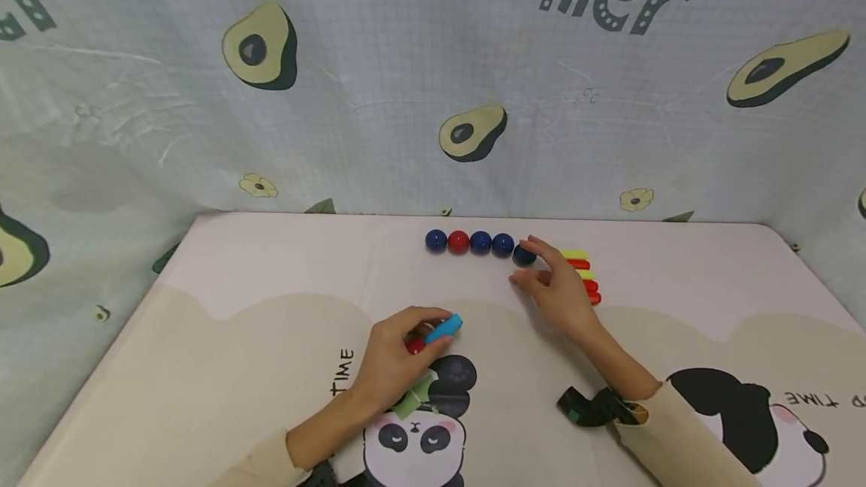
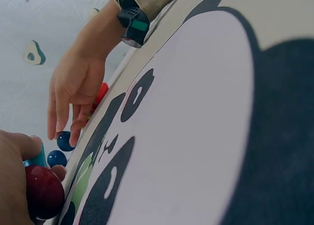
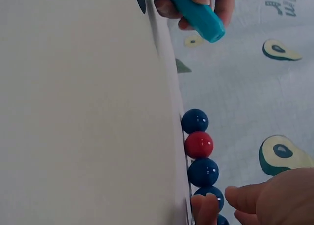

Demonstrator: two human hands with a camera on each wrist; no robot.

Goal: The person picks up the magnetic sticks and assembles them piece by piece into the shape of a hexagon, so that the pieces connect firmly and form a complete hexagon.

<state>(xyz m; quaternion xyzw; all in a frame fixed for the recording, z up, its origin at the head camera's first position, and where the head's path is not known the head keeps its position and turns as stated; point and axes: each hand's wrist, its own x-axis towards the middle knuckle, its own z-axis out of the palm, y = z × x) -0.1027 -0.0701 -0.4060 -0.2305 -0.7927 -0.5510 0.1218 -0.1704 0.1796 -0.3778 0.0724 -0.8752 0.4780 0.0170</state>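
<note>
My left hand (image 1: 399, 355) holds a light blue stick (image 1: 444, 329) between thumb and fingers, along with a red ball (image 2: 45, 192) against the palm side. In the right wrist view the blue stick (image 3: 198, 16) points outward from the fingers. At the far side of the table, a row of glossy balls runs sideways: dark blue balls (image 1: 481, 243) with one red ball (image 1: 458, 242) second from the left. My right hand (image 1: 558, 291) is at the row's right end, index fingertip by the last dark blue ball (image 1: 524, 255), thumb apart from it.
Several yellow and red sticks (image 1: 591, 287) lie stacked side by side, partly hidden behind the right hand. The table (image 1: 271, 261) has a cover printed with pandas. Its far edge meets a hanging cloth (image 1: 379, 58) with avocado prints.
</note>
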